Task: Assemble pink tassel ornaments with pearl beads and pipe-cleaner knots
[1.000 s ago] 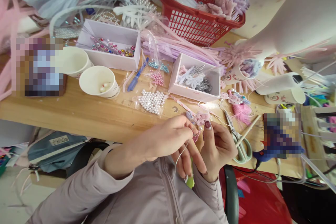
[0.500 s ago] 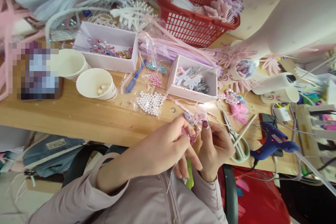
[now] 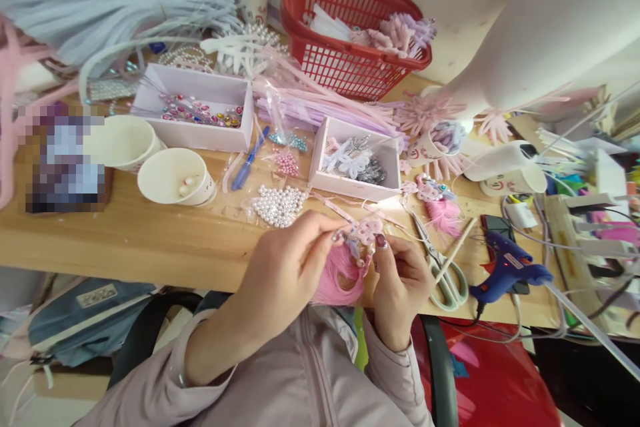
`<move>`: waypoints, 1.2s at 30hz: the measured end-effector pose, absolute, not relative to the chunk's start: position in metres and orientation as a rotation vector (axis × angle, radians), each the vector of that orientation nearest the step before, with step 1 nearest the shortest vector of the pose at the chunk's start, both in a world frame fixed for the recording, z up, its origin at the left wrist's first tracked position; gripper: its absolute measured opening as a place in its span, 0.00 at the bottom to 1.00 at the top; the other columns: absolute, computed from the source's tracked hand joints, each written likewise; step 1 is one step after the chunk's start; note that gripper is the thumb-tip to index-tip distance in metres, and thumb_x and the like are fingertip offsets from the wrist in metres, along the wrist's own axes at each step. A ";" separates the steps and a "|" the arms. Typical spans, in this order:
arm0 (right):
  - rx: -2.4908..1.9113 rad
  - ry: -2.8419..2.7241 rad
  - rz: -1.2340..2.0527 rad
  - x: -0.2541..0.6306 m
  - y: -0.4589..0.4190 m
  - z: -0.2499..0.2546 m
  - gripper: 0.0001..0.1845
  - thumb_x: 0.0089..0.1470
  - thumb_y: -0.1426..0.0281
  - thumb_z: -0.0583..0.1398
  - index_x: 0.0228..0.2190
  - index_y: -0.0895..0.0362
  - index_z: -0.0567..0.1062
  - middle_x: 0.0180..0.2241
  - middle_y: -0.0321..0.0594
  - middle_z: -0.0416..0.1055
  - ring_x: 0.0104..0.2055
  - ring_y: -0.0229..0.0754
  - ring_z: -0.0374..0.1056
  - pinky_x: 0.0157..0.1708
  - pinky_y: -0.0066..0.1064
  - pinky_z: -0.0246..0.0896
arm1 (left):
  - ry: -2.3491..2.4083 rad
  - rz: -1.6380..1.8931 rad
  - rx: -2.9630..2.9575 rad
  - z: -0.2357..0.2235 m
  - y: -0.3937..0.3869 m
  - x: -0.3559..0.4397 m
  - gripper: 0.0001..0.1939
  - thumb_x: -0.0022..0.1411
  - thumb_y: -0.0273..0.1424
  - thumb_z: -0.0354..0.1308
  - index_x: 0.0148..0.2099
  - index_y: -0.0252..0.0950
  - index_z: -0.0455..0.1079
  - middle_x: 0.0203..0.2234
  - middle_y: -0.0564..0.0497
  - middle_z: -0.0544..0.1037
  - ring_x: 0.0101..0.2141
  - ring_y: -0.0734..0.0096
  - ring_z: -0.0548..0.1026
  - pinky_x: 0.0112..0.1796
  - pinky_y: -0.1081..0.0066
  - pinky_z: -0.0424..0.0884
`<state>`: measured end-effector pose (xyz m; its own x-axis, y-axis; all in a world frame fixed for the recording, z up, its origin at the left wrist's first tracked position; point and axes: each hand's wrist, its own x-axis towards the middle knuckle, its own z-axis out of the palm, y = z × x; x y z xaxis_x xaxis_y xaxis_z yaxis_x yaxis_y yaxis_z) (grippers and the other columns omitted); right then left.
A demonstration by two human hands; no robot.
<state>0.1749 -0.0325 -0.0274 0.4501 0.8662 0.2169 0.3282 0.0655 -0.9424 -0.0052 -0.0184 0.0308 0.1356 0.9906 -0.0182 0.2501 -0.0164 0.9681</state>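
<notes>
Between my hands, just over the table's front edge, is a tassel ornament with a pale pink flower (image 3: 369, 230), small beads and a bright pink tassel (image 3: 340, 277). My right hand (image 3: 404, 273) pinches the flower's right side between thumb and fingers. On the other side, my left hand (image 3: 287, 267) has thumb and forefinger pressed together at the ornament's blue-grey part; the exact grip is too small to make out. The tassel hangs below, partly behind my left hand. Close by lie white pearl beads (image 3: 280, 205) and green-handled scissors (image 3: 447, 280).
A blue glue gun (image 3: 513, 267) rests at the right with its cable. Behind are a box of flower pieces (image 3: 320, 170), a box of gems (image 3: 200, 137) and a red basket (image 3: 350, 77). Paper cups (image 3: 173, 177) stand at left. A second tassel ornament (image 3: 443, 210) lies near the scissors.
My left hand has drawn back to the left and turned, its fingers now pinched at the ornament's left side. The pink tassel now shows spread out below. The camera view has shifted slightly.
</notes>
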 end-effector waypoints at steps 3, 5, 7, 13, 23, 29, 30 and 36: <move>-1.517 -1.088 0.587 0.177 -0.030 -0.027 0.12 0.56 0.62 0.68 0.27 0.56 0.81 0.24 0.36 0.77 0.25 0.39 0.70 0.27 0.30 0.63 | 1.496 1.354 1.479 0.031 -0.014 -0.017 0.07 0.71 0.28 0.57 0.47 0.41 0.76 0.43 0.51 0.87 0.40 0.69 0.86 0.44 0.71 0.81; -1.524 -1.057 0.584 0.181 -0.026 -0.025 0.12 0.56 0.61 0.68 0.27 0.56 0.81 0.24 0.36 0.77 0.25 0.39 0.70 0.28 0.31 0.64 | 1.694 1.565 1.442 0.036 -0.012 -0.029 0.07 0.70 0.29 0.59 0.48 0.41 0.77 0.42 0.53 0.87 0.37 0.70 0.86 0.41 0.71 0.82; -1.525 -1.006 0.571 0.186 -0.022 -0.023 0.12 0.55 0.61 0.69 0.28 0.56 0.82 0.24 0.36 0.77 0.25 0.39 0.70 0.28 0.31 0.64 | 1.915 1.621 1.434 0.041 -0.012 -0.041 0.09 0.70 0.31 0.59 0.51 0.40 0.76 0.43 0.53 0.87 0.37 0.67 0.86 0.41 0.67 0.83; -1.486 -0.854 0.564 0.199 -0.015 -0.022 0.13 0.54 0.59 0.69 0.29 0.57 0.83 0.21 0.34 0.73 0.22 0.36 0.65 0.24 0.29 0.61 | 2.110 1.186 2.056 0.022 -0.016 -0.059 0.10 0.69 0.36 0.60 0.45 0.39 0.81 0.30 0.50 0.88 0.27 0.62 0.85 0.27 0.69 0.76; -1.368 -0.754 0.615 0.207 -0.016 -0.019 0.14 0.53 0.57 0.70 0.29 0.55 0.84 0.22 0.36 0.75 0.21 0.36 0.65 0.23 0.29 0.62 | 1.480 1.201 2.016 0.010 -0.008 -0.028 0.07 0.67 0.26 0.60 0.40 0.40 0.80 0.34 0.51 0.84 0.36 0.69 0.82 0.39 0.75 0.76; -1.309 -0.776 0.692 0.196 -0.014 -0.012 0.10 0.53 0.60 0.69 0.28 0.55 0.83 0.23 0.36 0.78 0.23 0.37 0.69 0.26 0.28 0.67 | 0.890 1.083 1.375 0.019 0.003 0.028 0.07 0.72 0.34 0.58 0.39 0.43 0.76 0.59 0.50 0.78 0.62 0.66 0.72 0.61 0.68 0.66; -1.298 -0.778 0.707 0.194 -0.015 -0.011 0.10 0.54 0.61 0.69 0.28 0.55 0.83 0.24 0.37 0.79 0.24 0.38 0.71 0.26 0.29 0.67 | 0.825 1.079 1.268 0.019 0.005 0.037 0.08 0.73 0.36 0.58 0.39 0.42 0.74 0.58 0.49 0.79 0.61 0.65 0.73 0.61 0.67 0.67; -1.260 -0.771 0.754 0.192 -0.013 -0.009 0.08 0.52 0.63 0.69 0.28 0.55 0.83 0.25 0.38 0.80 0.25 0.40 0.74 0.25 0.28 0.69 | 0.754 0.949 1.157 0.024 0.005 0.054 0.13 0.75 0.42 0.51 0.40 0.40 0.67 0.34 0.50 0.83 0.26 0.74 0.76 0.33 0.72 0.74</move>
